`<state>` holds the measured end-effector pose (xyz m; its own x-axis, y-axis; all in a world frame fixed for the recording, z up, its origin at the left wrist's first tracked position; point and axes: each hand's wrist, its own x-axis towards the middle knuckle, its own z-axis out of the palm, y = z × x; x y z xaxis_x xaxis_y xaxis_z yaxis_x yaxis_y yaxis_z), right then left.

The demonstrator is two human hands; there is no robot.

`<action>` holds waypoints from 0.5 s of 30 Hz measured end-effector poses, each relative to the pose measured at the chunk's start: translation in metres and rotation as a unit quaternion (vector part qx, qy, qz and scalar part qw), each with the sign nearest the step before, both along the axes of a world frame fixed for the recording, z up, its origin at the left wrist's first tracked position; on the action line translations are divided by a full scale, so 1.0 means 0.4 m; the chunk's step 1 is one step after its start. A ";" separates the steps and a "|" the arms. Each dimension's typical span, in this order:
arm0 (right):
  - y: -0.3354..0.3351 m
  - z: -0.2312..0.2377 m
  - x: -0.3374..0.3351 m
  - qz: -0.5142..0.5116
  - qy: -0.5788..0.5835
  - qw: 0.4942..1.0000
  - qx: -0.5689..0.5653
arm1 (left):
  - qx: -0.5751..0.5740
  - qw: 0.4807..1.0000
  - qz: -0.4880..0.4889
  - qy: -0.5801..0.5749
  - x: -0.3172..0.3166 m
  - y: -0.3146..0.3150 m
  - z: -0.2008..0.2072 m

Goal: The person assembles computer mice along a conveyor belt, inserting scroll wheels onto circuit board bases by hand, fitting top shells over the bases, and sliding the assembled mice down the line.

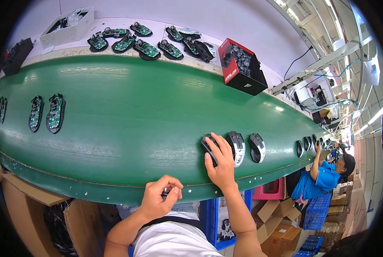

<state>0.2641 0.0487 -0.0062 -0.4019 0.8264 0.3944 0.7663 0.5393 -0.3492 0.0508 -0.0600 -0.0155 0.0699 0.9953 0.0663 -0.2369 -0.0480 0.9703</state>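
Note:
My right hand (pixel 222 168) lies over a dark computer mouse (pixel 205 146) on the green conveyor belt (pixel 131 115), its fingers and thumb around the shell. Just to the right stand a black-and-silver mouse (pixel 237 149) and another mouse (pixel 257 148), both apart from my hand. In front of my body, at the belt's near edge, my left hand (pixel 158 198) is closed around a small dark round part (pixel 166 192) with a shiny rim. Most of that part is hidden by the fingers, so its kind is unclear.
Open mouse bases with green circuit boards (pixel 55 113) sit on the belt's left. More boards (pixel 146 50) lie on the far ledge, beside a red-and-black box (pixel 243 64) of small dark parts. A co-worker in blue (pixel 318 184) handles mice farther right. Cardboard boxes (pixel 281 240) stand below.

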 end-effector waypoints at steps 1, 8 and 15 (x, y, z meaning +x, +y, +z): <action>-0.003 0.003 -0.002 0.003 0.006 1.000 -0.006 | 0.000 1.000 0.002 0.004 -0.001 0.000 0.000; 0.042 0.067 0.121 -0.112 0.074 0.990 0.048 | -0.005 1.000 -0.001 0.010 -0.005 -0.004 -0.001; 0.073 0.000 0.149 -0.114 0.064 0.991 -0.027 | 0.033 0.999 0.011 0.018 0.001 0.004 -0.014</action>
